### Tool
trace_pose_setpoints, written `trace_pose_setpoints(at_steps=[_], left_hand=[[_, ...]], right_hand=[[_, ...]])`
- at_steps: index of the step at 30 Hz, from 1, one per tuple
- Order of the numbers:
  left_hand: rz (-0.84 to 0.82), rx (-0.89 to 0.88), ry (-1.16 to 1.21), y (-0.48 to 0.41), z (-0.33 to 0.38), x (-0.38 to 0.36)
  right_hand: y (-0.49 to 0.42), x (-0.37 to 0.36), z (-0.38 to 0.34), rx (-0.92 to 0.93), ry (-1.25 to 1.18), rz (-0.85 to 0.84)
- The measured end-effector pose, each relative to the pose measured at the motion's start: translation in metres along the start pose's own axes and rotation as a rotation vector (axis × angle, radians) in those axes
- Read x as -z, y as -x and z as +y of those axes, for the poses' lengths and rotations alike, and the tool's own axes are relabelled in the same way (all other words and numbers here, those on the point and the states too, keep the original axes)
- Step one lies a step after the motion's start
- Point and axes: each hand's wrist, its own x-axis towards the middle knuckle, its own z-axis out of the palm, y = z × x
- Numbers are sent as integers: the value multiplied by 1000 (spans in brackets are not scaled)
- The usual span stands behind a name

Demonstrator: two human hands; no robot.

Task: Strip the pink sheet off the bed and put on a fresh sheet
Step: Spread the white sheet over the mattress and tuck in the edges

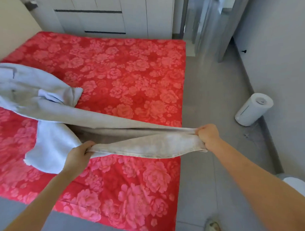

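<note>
Both hands, left hand (78, 155) and right hand (207, 134), are gripping the grey sheet (146, 145) bunched over the bed's (129, 73) right edge.

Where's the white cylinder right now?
Head view, right side: the white cylinder stands on the grey floor beside the wall, beyond the right hand.

The sheet (43, 95) lies on the bed (129, 73), cabinets (101, 17) behind it, a canister (253, 111) to its right.

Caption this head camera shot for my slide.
Left hand and right hand grip one end of a pale sheet, stretched over the red floral bed; its far end lies bunched.
</note>
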Motion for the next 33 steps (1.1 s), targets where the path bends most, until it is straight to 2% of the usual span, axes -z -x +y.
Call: trace_pose_setpoints(at_steps=[3, 6, 9, 14, 16, 18, 20, 21, 22, 24, 27, 30, 33], left_hand=[[-123, 28, -29, 26, 56, 5], [-195, 26, -66, 54, 126, 3], [-159, 24, 0, 76, 206, -8], [-159, -118, 158, 80, 316, -21], [-257, -80, 218, 64, 342, -33], [-446, -14, 223, 42, 352, -50], [-625, 165, 291, 16, 349, -69], [-627, 245, 376, 0, 344, -78], [-570, 314, 464, -19, 339, -86], [-342, 483, 665, -63, 326, -98], [-19, 807, 1202, -145, 308, -105], [143, 916, 1548, -232, 291, -104], [258, 1035, 1691, -309, 281, -98]], right_hand=[[-38, 23, -11, 158, 126, -9], [-70, 51, -28, 400, 211, 5], [-87, 83, -59, 635, 214, 9], [-112, 144, -128, 959, 203, 50], [-129, 164, -154, 1048, 206, 96], [-148, 176, -175, 1083, 217, 128], [-167, 182, -191, 1114, 191, 134], [-176, 183, -197, 1136, 184, 125], [-186, 182, -202, 1155, 181, 107], [-207, 180, -207, 1184, 185, 43], [-241, 173, -213, 1251, 190, -122], [-277, 175, -230, 1283, 181, -378], [-310, 188, -256, 1249, 236, -621]])
